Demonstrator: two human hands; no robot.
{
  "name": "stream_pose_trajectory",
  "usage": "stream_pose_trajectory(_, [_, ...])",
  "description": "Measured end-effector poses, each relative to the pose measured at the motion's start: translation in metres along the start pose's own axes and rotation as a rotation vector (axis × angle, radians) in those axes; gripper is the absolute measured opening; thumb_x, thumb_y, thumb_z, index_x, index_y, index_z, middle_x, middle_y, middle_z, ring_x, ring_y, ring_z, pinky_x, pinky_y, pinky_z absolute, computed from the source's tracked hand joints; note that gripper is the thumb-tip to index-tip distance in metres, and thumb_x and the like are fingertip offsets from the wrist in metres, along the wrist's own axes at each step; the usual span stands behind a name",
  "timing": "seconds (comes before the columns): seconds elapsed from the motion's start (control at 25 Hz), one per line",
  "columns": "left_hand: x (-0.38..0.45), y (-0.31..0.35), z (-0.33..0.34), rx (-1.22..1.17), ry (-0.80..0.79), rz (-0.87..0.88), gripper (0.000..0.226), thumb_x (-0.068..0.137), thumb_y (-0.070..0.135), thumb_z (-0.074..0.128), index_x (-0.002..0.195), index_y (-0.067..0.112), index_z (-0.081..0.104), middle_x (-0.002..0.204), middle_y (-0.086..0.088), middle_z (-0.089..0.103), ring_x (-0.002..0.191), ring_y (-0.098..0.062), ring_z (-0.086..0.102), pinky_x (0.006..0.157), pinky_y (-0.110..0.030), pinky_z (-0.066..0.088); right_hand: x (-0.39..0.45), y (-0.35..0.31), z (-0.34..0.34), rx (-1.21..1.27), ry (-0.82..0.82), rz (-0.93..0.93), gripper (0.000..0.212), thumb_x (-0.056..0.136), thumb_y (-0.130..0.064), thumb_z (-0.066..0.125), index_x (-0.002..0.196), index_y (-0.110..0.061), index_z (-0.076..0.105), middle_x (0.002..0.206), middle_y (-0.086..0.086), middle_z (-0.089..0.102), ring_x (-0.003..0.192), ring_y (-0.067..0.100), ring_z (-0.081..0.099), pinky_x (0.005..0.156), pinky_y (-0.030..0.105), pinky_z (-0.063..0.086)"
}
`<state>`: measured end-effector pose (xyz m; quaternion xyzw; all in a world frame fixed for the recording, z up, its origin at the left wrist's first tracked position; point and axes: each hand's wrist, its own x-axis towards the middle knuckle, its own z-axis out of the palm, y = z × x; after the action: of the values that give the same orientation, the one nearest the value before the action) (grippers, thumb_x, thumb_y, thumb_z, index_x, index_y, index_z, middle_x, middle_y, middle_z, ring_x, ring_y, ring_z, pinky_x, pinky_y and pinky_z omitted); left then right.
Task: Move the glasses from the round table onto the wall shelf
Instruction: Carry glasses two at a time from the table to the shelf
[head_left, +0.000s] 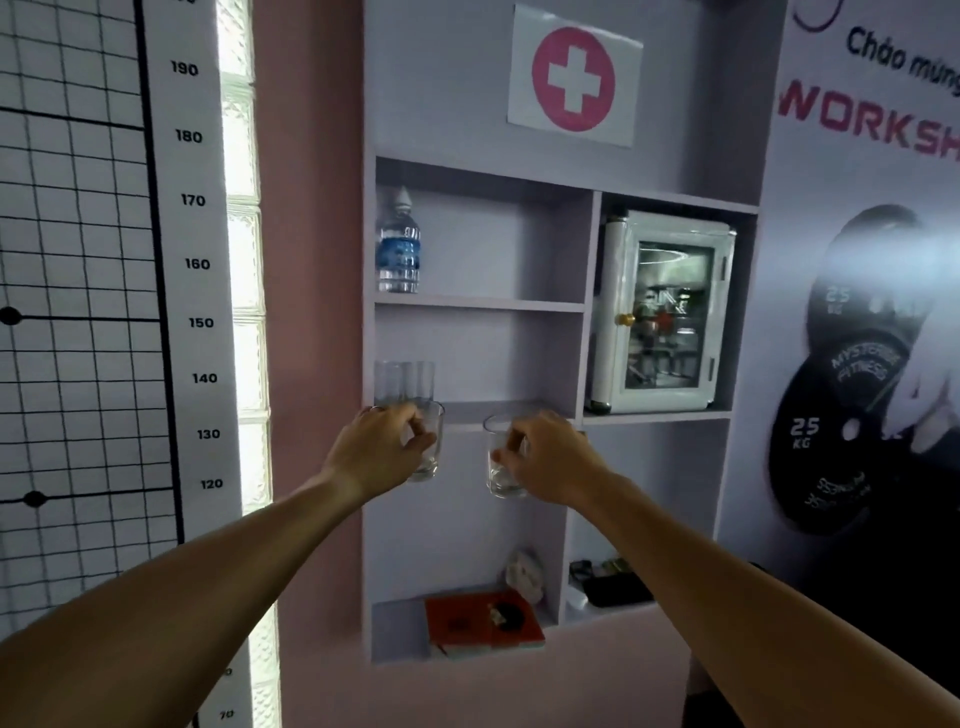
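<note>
My left hand (387, 444) grips a clear tumbler (431, 457) and holds it in the air just in front of the wall shelf's middle board (509, 410). My right hand (550, 457) grips a second clear tumbler (500, 470) at about the same height, slightly below the board's front edge. Two empty glasses (404, 383) stand on that board at its left end, right behind my left hand. The round table is out of view.
A water bottle (398, 247) stands on the upper shelf board. A small glass-door cabinet (665, 312) fills the right compartment. On the bottom board lie a red book (483, 623) and small items (608, 582). A height chart (197, 322) covers the wall at left.
</note>
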<state>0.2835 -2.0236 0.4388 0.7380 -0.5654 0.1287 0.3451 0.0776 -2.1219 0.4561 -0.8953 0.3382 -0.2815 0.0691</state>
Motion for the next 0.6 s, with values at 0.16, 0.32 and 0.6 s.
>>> stream_pose_trajectory(0.16, [0.051,-0.027,0.016,0.065,0.095,-0.047,0.019,0.088,0.052,0.045,0.084,0.036,0.053,0.097,0.003,0.072,0.096,-0.025,0.061,0.089,-0.042,0.049,0.076,0.016,0.024,0.067,0.026,-0.074,0.023,0.091,-0.042,0.061,0.096,-0.020,0.065,0.100,0.000,0.052,0.088,0.021,0.054,0.088,0.038,0.041])
stream_pose_trajectory(0.32, [0.088,-0.042,0.037,0.136,0.142,-0.074,0.009,0.092,0.030,0.054,0.084,0.029,0.059,0.089,0.007,0.072,0.087,-0.023,0.065,0.079,-0.032,0.047,0.140,0.035,0.047,0.089,-0.029,-0.155,0.023,0.093,-0.045,0.057,0.100,-0.024,0.063,0.108,0.002,0.054,0.088,0.019,0.049,0.092,0.040,0.038])
stream_pose_trajectory(0.6, [0.133,-0.057,0.064,0.271,0.177,-0.192,0.014,0.091,0.034,0.060,0.094,0.021,0.065,0.097,0.001,0.072,0.088,-0.019,0.061,0.071,-0.027,0.043,0.215,0.057,0.081,0.146,-0.093,-0.225,0.017,0.091,-0.046,0.058,0.094,-0.029,0.060,0.107,0.002,0.057,0.087,0.018,0.051,0.095,0.042,0.045])
